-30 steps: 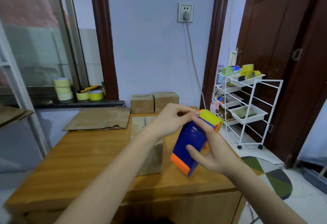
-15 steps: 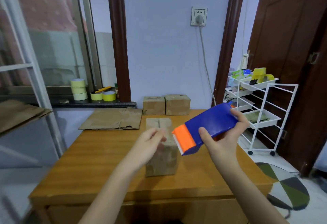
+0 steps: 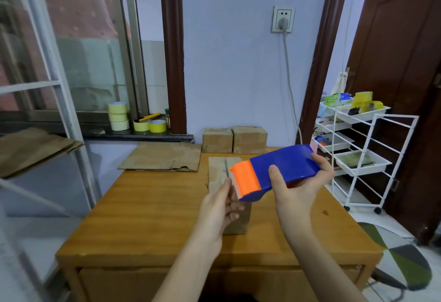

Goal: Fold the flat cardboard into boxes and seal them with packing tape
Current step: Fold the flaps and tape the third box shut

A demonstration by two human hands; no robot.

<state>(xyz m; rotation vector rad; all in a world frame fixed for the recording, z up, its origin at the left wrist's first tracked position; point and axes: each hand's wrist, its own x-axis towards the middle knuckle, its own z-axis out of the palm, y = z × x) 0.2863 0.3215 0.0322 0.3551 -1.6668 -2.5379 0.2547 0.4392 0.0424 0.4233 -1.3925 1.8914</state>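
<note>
A folded brown cardboard box (image 3: 220,172) stands on the wooden table (image 3: 152,208), directly beneath my fingers, its top seam facing up. My right hand (image 3: 296,189) grips a blue plastic tape dispenser with an orange serrated head (image 3: 272,170), thumb across its side, fingers curled around its far edge. Its orange head points toward my left hand (image 3: 220,208), whose fingers are loosely curled, thumb and forefinger almost touching the teeth; I cannot tell whether they pinch tape. Beyond my fingertips sit two closed small cardboard boxes (image 3: 235,139) and flat cardboard sheets (image 3: 164,157).
</note>
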